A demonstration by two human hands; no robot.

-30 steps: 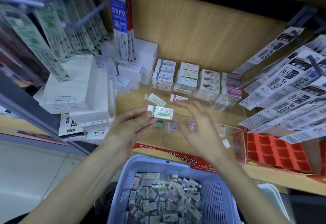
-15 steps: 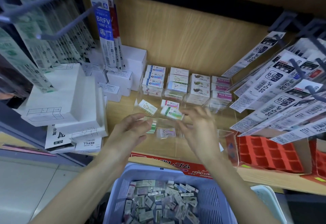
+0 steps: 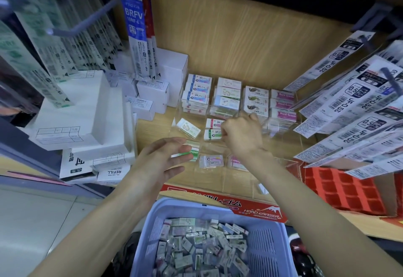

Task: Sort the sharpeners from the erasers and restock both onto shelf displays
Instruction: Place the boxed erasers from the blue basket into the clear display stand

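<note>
- Restocking erasers into the clear display tray (image 3: pixel 250 180) set near the front edge of the wooden shelf (image 3: pixel 152 130).
- Right hand (image 3: pixel 242 135): fingers curled, pinching the right end of a green-banded eraser (image 3: pixel 212 135). Held low over a middle-row compartment of the tray, just in front of another white eraser (image 3: pixel 213 123) lying there.
- Left hand (image 3: pixel 161 161): released, fingers straight and slightly spread, grasping nothing. Hovering at the tray's front-left corner, just before a green "Eraser" packet (image 3: pixel 193 152) in the front row; contact with it impossible to tell.
- Back row of the tray: four stacked columns of erasers (image 3: pixel 227 95), grouped by wrapper, toward the shelf's rear edge.
- Basket (image 3: pixel 272 244): lavender plastic, below the shelf's front edge, carrying a heap of loose mixed packets (image 3: pixel 196 252). Sharpeners not distinguishable among them.
- Step in hand, as judged: seating one eraser in its compartment. Task far from complete, going by the heaped basket and the sparse front rows.
- Next move, as judged: calling for a flat, label-up release clear of the neighbouring piece, then a reach back to the basket for the next packet. Care wanted at the thin clear dividers, likely to snag knuckles or tip a packet into the wrong cell.
</note>
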